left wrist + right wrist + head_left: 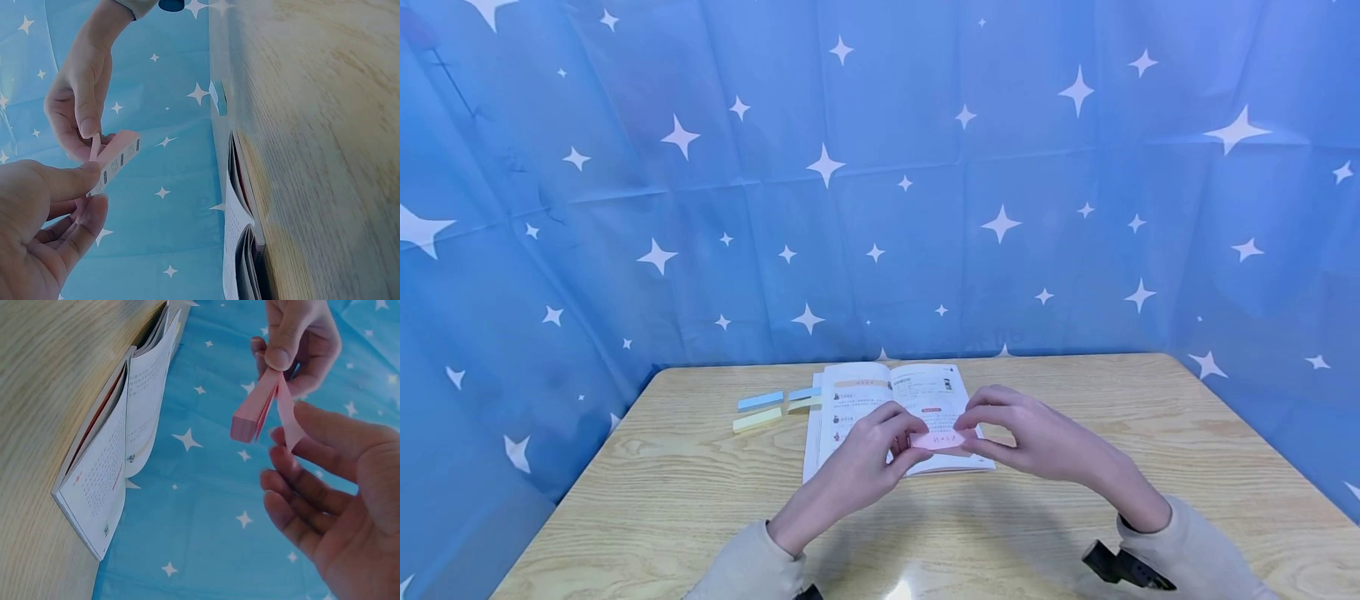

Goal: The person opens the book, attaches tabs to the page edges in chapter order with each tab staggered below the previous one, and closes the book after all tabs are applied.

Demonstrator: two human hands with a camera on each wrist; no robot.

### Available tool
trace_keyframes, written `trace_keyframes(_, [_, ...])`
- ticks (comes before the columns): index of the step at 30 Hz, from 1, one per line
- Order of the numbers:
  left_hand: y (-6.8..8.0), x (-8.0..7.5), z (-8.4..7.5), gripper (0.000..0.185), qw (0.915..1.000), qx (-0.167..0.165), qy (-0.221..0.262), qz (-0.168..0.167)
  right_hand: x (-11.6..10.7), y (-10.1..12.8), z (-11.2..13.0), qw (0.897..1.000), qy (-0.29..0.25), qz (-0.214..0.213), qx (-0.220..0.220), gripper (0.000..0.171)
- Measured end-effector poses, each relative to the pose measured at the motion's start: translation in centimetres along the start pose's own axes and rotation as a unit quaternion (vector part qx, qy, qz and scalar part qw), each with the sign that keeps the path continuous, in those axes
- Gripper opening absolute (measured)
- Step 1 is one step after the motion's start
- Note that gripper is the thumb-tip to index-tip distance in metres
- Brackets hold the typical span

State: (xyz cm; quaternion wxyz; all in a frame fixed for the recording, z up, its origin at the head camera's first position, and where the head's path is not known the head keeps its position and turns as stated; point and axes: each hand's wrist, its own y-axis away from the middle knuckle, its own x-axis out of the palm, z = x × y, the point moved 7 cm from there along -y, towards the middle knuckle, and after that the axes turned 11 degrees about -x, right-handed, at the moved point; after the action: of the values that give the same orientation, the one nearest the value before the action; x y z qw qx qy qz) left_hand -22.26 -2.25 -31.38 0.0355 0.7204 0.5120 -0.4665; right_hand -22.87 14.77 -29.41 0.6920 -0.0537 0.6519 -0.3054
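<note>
Above the front edge of an open book (857, 396), both hands are at a small pink sticky note pad (252, 412). My left hand (868, 454) pinches one end of the pad between thumb and fingers. With thumb and fingertips, my right hand (1037, 429) pinches the free end of the pad's top sheet (289, 419). That sheet stands away from the pad, still joined near the left thumb. Handwriting shows on the pink paper (942, 439) in the head view. Printed marks run along the pad's side in the left wrist view.
Left of the book lie a blue strip pad (761, 401) and a pale yellow one (757, 419). Another blue pad (805, 392) and a yellow one (803, 405) touch the book's left edge. A blue star-patterned curtain (880, 183) hangs behind the wooden table (700, 500).
</note>
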Motion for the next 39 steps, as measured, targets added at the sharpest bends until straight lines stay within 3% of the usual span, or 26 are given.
trace_keyframes(6, [0.0,-0.1,0.0,0.011,1.0,0.003,-0.003,-0.007,-0.2,-0.2,0.2,1.0,-0.011,-0.027,0.008,0.012])
trace_keyframes(15, [0.0,-0.4,0.2,0.013,0.9996,0.002,-0.003,-0.029,-0.8,-0.4,0.8,0.994,-0.024,-0.101,-0.041,0.028])
trace_keyframes(23, [0.0,-1.1,0.9,0.013,0.9989,-0.009,-0.007,-0.045,-1.2,-0.3,0.6,0.989,-0.024,-0.143,-0.043,0.029])
trace_keyframes(34, [0.6,-3.2,2.4,0.015,0.993,-0.015,-0.012,-0.117,-1.3,-0.2,-0.1,0.989,-0.031,-0.145,-0.017,0.026])
trace_keyframes(39, [0.9,-4.0,3.2,0.015,0.9908,-0.04,-0.023,-0.127,-1.3,-0.1,-0.3,0.989,-0.032,-0.144,-0.013,0.026])
